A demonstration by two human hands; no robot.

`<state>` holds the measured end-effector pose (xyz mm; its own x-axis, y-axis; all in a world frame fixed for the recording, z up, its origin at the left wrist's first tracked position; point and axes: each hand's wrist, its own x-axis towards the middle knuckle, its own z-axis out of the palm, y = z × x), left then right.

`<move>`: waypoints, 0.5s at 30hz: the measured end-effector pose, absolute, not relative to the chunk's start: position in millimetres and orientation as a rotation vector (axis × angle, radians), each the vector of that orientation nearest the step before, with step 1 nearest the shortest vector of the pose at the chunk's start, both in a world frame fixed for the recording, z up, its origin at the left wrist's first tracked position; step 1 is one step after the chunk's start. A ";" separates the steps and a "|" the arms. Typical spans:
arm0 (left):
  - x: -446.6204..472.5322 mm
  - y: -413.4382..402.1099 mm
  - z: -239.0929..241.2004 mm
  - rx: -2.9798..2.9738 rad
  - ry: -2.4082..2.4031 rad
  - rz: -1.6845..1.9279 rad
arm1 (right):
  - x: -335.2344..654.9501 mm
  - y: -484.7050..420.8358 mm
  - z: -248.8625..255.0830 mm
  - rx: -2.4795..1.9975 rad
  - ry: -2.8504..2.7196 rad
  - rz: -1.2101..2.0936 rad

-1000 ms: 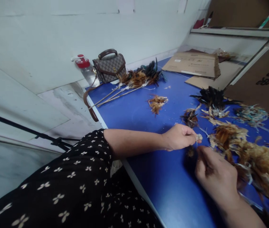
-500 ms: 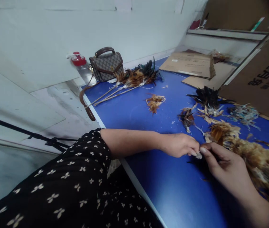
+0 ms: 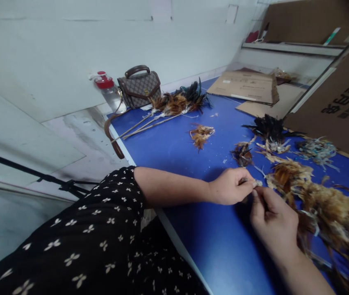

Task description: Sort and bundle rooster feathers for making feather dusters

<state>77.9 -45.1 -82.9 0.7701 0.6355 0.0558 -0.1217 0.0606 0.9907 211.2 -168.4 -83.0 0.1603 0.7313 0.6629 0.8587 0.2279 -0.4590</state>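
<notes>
My left hand (image 3: 232, 187) is closed in a pinch, with a small pale tuft (image 3: 258, 183), feather by its look, poking out past the fingertips. A dark bit shows inside the curled fingers. Thumb and forefinger of my right hand (image 3: 275, 216) pinch at the same tuft, touching the left fingertips; most of what they grip is hidden. Just beyond the hands lies a small dark brown feather bunch (image 3: 242, 155). A large heap of tan and brown feathers (image 3: 331, 200) spreads beside my right hand.
Black feathers (image 3: 268, 127), a bluish-grey tangle (image 3: 317, 150) and an orange-brown clump (image 3: 201, 134) lie on the blue table (image 3: 168, 151). Behind are feather-topped sticks (image 3: 152, 128), a handbag (image 3: 140, 90), a red-capped bottle (image 3: 105, 84) and flattened cardboard (image 3: 243, 86). A cardboard box (image 3: 337, 98) stands right.
My right hand has moved left and turned more upright, staying against the left fingertips. The left hand has rotated and the pale tuft now sits higher, pointing away from me.
</notes>
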 end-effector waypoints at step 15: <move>73.9 -33.7 -49.9 0.945 0.438 0.419 | 231.9 -171.0 -94.2 -1.647 -1.371 0.011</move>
